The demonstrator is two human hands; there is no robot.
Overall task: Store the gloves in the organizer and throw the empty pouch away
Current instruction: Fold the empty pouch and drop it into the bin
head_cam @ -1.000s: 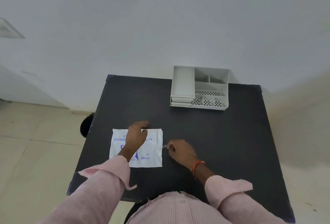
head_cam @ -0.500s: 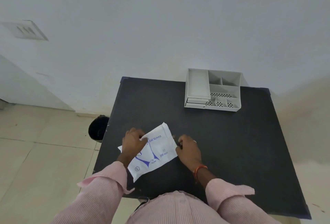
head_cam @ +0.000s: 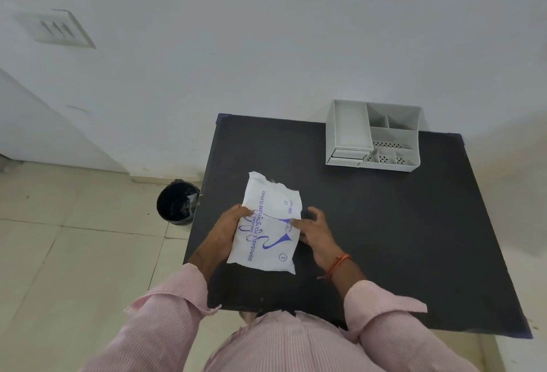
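A white pouch (head_cam: 270, 223) printed "disposable polyethylene gloves" in blue is lifted off the black table (head_cam: 384, 223), standing on end with its torn top edge pointing away from me. My left hand (head_cam: 229, 231) grips its left edge. My right hand (head_cam: 313, 231) holds its right edge with the thumb on the front and the other fingers spread behind. The gloves themselves are hidden inside. The grey organizer (head_cam: 373, 134), with several open compartments, sits at the table's far right by the wall.
A black bin (head_cam: 177, 202) lined with a black bag stands on the tiled floor just left of the table. A white wall runs behind the table. My pink-striped sleeves fill the bottom of the view.
The pouch lay flat under my left hand; both hands have since lifted and turned it upright. My head has shifted, so the bin is now fully in view.
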